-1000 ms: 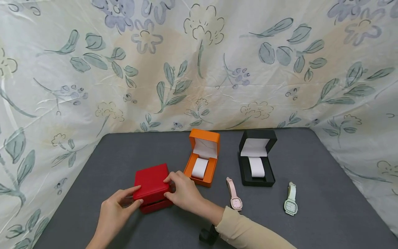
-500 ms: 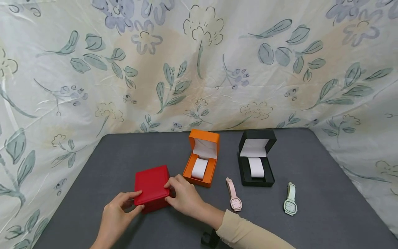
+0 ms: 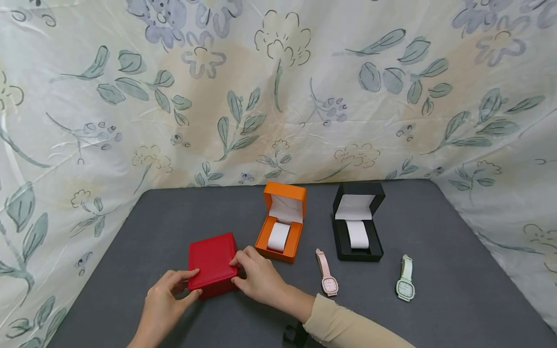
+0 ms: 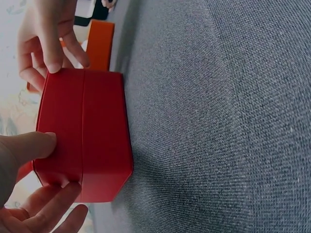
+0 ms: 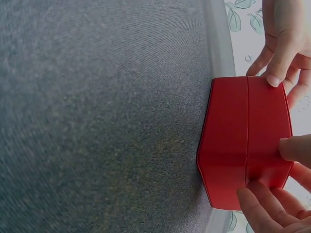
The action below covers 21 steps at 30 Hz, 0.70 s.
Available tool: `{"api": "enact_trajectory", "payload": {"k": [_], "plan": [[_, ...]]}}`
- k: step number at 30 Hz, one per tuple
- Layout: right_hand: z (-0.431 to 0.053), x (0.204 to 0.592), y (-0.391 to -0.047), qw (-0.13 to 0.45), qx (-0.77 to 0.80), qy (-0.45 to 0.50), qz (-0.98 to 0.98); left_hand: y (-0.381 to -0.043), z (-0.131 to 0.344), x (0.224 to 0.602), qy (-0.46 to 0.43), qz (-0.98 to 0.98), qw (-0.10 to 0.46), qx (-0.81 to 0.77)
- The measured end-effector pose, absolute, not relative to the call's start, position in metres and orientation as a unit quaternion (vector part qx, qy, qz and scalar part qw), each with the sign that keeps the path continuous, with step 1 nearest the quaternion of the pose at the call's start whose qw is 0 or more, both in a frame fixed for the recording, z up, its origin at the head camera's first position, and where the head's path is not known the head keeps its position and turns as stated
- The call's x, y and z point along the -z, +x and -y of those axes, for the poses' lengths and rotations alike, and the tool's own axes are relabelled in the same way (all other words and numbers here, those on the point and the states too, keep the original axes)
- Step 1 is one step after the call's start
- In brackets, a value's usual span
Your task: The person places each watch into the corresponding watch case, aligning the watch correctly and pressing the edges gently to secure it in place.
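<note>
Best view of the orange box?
Head: the orange box shows nearly whole, lid up, white cushion visible. Left wrist catches only part of it, behind the right hand; right wrist shows none.

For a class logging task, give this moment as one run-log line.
left hand: grips red box; right hand: grips red box; red lid: shut; orange box, black box: open; pink watch, green watch: on table
</note>
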State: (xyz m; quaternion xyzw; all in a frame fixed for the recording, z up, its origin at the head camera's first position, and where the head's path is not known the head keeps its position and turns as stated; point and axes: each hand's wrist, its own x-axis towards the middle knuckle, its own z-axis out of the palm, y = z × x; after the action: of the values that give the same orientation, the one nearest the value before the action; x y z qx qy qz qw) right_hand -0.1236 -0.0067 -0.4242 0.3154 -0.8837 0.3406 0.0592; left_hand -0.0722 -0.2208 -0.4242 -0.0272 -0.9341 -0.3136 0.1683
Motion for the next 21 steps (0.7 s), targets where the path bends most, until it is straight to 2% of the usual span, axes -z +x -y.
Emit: {"api": "enact_trajectory", "payload": {"k": [9,16,21], "plan": [[0.004,0.423,-0.124,0.059,-0.324,0.331,0.884,-0.071,0.221,0.422,-0.032,0.939,0.162,0.3],[0.0,0.417,-0.125,0.049,-0.304,0.337,0.89,-0.075,0.22,0.42,-0.079,0.943,0.205,0.251],[-0.004,0.413,-0.124,0.051,-0.302,0.338,0.89,-0.079,0.216,0.414,-0.094,0.945,0.2,0.24]]}}
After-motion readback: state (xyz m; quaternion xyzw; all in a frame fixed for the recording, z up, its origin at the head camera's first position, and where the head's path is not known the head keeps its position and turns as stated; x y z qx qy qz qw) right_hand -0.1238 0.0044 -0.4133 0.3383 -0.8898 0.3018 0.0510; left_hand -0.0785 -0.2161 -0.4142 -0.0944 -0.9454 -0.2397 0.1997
